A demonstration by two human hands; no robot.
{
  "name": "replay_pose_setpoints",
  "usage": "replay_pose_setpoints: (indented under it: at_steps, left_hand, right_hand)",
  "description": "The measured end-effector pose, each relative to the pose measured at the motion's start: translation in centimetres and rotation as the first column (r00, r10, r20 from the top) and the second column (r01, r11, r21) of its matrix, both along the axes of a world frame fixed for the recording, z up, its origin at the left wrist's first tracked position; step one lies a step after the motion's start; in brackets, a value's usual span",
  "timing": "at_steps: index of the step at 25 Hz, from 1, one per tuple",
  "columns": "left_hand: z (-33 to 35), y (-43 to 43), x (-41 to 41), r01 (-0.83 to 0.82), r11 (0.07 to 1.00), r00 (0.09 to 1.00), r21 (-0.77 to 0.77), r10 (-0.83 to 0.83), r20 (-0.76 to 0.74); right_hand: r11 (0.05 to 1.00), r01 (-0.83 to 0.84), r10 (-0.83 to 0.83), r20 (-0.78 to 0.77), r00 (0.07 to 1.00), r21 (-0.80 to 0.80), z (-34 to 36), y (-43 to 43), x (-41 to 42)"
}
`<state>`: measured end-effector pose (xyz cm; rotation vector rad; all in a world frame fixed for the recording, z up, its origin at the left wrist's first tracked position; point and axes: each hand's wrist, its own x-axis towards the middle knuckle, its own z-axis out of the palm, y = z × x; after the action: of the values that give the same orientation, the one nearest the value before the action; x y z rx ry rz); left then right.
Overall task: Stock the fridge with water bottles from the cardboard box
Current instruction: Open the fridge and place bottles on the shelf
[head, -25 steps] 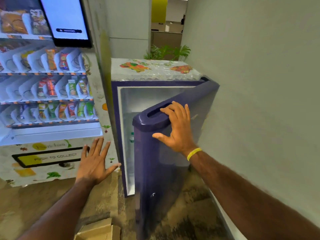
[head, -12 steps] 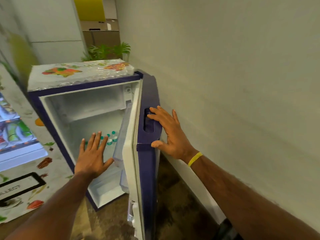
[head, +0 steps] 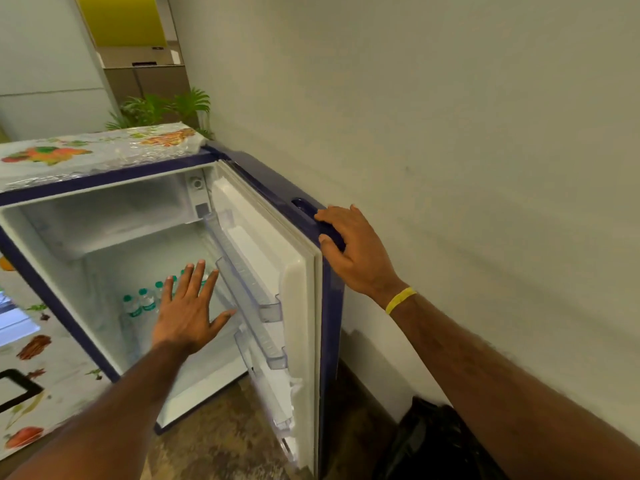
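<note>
The small blue fridge (head: 104,180) stands open, its white inside in full view. Several water bottles (head: 140,303) with green caps stand in a row at the back of the lower compartment. My left hand (head: 188,313) hovers in front of them with fingers spread, holding nothing and hiding part of the row. The door (head: 301,306) is swung wide to the right, close to the wall. My right hand (head: 356,251) rests flat on the door's top edge by the handle recess, fingers nearly straight. The cardboard box is out of view.
Clear door shelves (head: 249,292) line the inside of the door. A vending machine panel (head: 27,358) with fruit pictures stands at the left. A black bag (head: 433,441) lies on the floor by the wall (head: 450,133). A potted plant (head: 162,107) sits behind the fridge.
The door has swung further open toward the wall with my right hand on it. The view has turned right and closer, and my left hand has moved in front of the bottles.
</note>
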<state>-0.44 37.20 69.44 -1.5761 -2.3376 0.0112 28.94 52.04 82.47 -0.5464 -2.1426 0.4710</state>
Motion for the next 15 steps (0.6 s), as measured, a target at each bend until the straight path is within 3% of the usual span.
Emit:
replay_pose_setpoints:
  at_steps: [3, 7, 11, 15]
  left_hand:
    - [0.4, 1.3, 1.4, 0.015, 1.000, 1.000, 0.009, -0.015, -0.003]
    - [0.9, 3.1, 2.7, 0.037, 0.999, 0.999, 0.011, -0.037, -0.001]
    - [1.3, 4.6, 3.4, 0.058, 0.998, 0.998, 0.016, -0.058, 0.018]
    - [1.3, 5.4, 3.6, 0.057, 0.998, 0.998, 0.025, -0.057, 0.014]
  right_hand:
    - [0.979, 0.150, -0.173, 0.175, 0.969, 0.138, 0.9, 1.3, 1.4]
    - [0.909, 0.290, -0.394, 0.395, 0.830, 0.298, 0.6, 5.2, 2.6]
    - [0.879, 0.369, -0.477, 0.532, 0.699, 0.303, 0.3, 10.1, 3.6]
    - [0.876, 0.413, -0.477, 0.574, 0.666, 0.248, 1.0, 14.4, 4.4]
